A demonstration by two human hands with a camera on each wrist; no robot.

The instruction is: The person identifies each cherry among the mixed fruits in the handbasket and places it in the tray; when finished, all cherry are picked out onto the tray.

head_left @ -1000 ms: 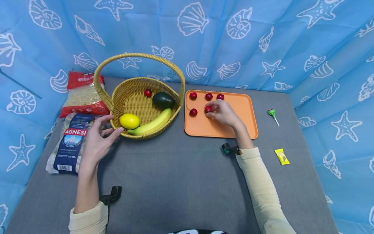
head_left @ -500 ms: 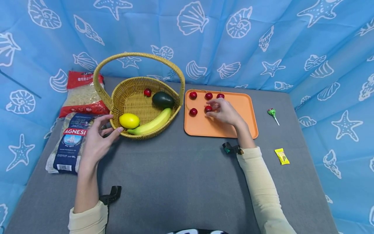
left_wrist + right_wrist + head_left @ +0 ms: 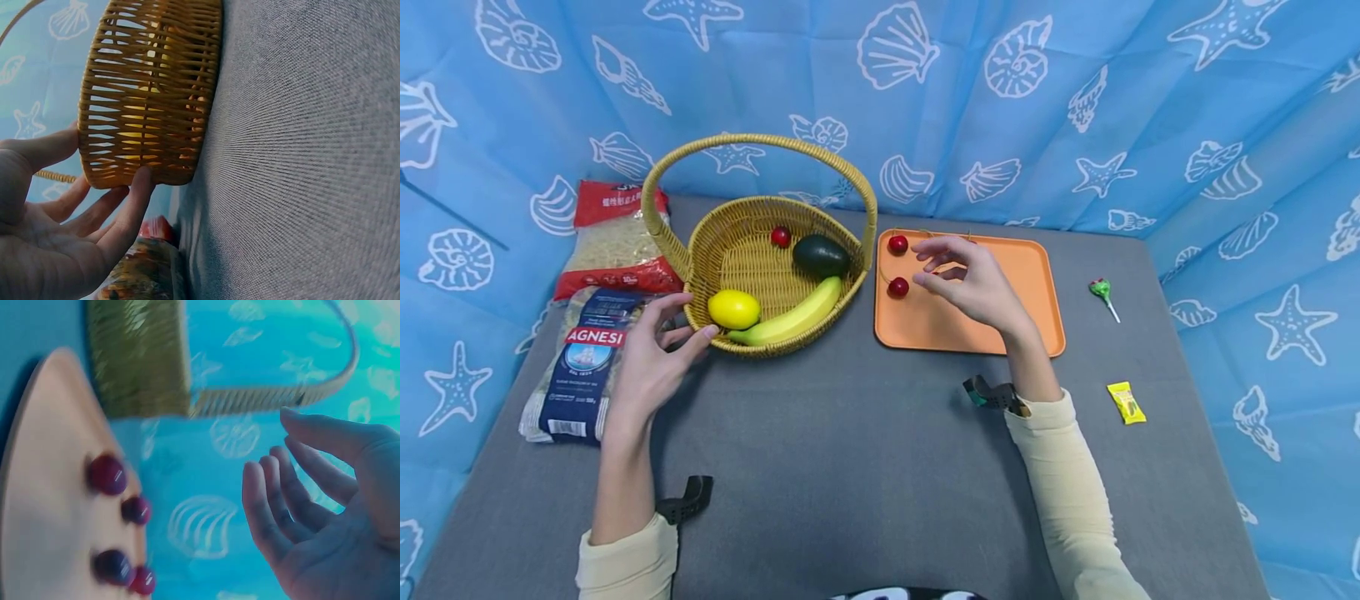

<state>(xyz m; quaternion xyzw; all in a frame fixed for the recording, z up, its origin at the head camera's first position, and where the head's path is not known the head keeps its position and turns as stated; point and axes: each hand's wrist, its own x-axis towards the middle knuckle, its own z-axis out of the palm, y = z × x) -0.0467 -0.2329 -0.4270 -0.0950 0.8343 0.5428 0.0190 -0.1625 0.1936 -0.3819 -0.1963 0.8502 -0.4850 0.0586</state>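
Observation:
My left hand [image 3: 651, 358] holds the near left end of a wicker basket [image 3: 741, 258], thumb and fingers against its rim and outer wall. Inside the basket lie a lemon [image 3: 733, 309], a banana [image 3: 793, 317], an avocado [image 3: 822, 257] and a cherry [image 3: 781, 237]. Over the orange tray [image 3: 955, 329] hovers my right hand [image 3: 973, 287], fingers loosely bent and nothing between them. Two cherries, one at the back [image 3: 898, 244] and one nearer [image 3: 898, 287], show left of it. The right wrist view shows several cherries [image 3: 106, 474] on the tray; the hand hides some in the head view.
An Agnesi pasta bag [image 3: 583, 367] and a red-and-clear food bag [image 3: 617, 237] lie left of the basket. To the tray's right are a green lollipop [image 3: 1101, 289] and a yellow wrapped candy [image 3: 1126, 402]. The basket's tall handle [image 3: 760, 142] arches above it. A blue shell-print curtain hangs behind.
My right hand has let go of the cherry on the tray and risen slightly up and left, its fingers spreading. My left hand stays at the basket.

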